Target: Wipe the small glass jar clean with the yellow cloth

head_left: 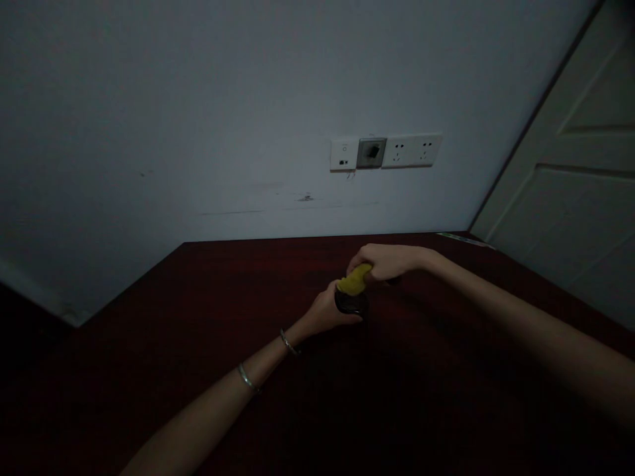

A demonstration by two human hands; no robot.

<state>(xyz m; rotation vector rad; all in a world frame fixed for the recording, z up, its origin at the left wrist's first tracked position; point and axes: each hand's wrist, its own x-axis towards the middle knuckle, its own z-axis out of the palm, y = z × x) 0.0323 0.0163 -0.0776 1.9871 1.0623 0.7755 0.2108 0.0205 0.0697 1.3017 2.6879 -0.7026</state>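
Observation:
Over the dark red tabletop my left hand (327, 309) is closed round a dark, glossy, round object (351, 304) that looks like a jar or cup. Its exact kind is hard to make out in the dim light. A soft yellow cloth (354, 280) is bunched in the fingers of my right hand (384, 260) and touches the dark object's upper edge. Beneath the right palm a small dark shape (393, 281) shows, too dim to identify. The two hands are close together, and two silver bracelets (247, 378) circle the left forearm and wrist.
The dark red tabletop (238, 277) runs back to a pale wall (223, 119) with scuff marks. A row of sockets and switches (411, 151) is set in the wall. A panelled door (585, 198) stands at right, with a thin printed strip (464, 239) near the table's far corner.

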